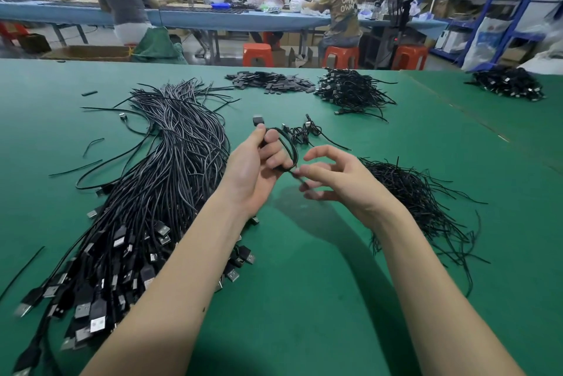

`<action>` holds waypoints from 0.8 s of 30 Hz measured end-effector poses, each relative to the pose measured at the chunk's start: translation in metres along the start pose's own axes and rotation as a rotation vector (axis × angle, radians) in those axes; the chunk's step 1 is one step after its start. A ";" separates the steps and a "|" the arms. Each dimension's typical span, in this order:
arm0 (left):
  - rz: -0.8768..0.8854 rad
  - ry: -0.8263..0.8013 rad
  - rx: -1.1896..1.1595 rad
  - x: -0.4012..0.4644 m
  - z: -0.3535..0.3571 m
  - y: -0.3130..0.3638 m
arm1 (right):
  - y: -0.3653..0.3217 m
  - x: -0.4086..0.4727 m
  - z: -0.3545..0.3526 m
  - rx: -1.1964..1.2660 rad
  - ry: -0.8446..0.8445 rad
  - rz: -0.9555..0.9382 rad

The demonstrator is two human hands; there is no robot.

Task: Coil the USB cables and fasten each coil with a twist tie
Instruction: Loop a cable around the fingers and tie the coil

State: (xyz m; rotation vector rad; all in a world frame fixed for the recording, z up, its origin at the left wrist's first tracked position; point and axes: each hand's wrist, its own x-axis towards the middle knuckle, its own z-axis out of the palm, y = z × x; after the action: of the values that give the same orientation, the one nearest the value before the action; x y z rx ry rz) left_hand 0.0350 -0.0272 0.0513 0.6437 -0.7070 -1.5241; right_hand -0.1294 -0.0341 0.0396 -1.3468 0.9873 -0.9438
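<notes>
L hand (259,168) round coiled cable (288,148)

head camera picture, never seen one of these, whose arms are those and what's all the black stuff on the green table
There is no machine here. One wide-angle camera sits on a person's head and looks forward and down, so the two bare arms coming up from the bottom edge belong to the wearer.

The left hand holds a coiled USB cable, its plug sticking up above the thumb. The right hand pinches a thin black twist tie right beside the coil.

On the green table: a big bundle of uncoiled USB cables on the left, a loose pile of twist ties on the right, a few finished coils just beyond the hands, and further piles of black parts and cables along the far edge.

Behind the table other people sit working at a long blue bench.
</notes>
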 end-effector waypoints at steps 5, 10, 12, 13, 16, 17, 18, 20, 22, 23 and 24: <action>-0.059 -0.085 0.056 -0.003 0.001 -0.004 | -0.004 0.000 0.002 0.010 0.061 -0.096; 0.037 -0.013 0.274 0.001 0.006 -0.015 | -0.003 0.004 0.005 -0.157 0.232 -0.200; 0.132 0.042 0.479 0.003 0.004 -0.020 | -0.002 0.005 0.006 -0.147 0.269 -0.219; 0.166 0.063 0.557 0.003 0.004 -0.021 | -0.002 0.005 0.007 -0.137 0.274 -0.222; 0.189 0.093 0.526 0.004 0.003 -0.023 | -0.001 0.007 0.009 -0.107 0.256 -0.176; 0.187 0.105 0.464 0.006 0.003 -0.022 | 0.000 0.006 0.008 -0.137 0.230 -0.120; 0.184 0.121 0.402 0.007 0.003 -0.021 | 0.001 0.005 0.005 -0.198 0.173 -0.043; 0.184 0.142 0.314 0.009 0.002 -0.018 | 0.003 0.001 0.001 -0.334 -0.032 0.094; 0.187 0.131 0.273 0.010 0.001 -0.016 | 0.006 -0.002 0.002 -0.343 -0.146 0.105; 0.187 0.120 0.266 0.009 0.001 -0.016 | 0.007 -0.002 0.004 -0.302 -0.130 0.080; 0.187 0.109 0.272 0.009 0.002 -0.016 | 0.007 -0.001 0.005 -0.262 -0.096 0.056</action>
State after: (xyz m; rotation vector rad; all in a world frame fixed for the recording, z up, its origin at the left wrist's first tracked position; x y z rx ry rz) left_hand 0.0228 -0.0351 0.0404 0.8336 -0.8735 -1.2219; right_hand -0.1256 -0.0314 0.0325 -1.5588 1.0963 -0.7186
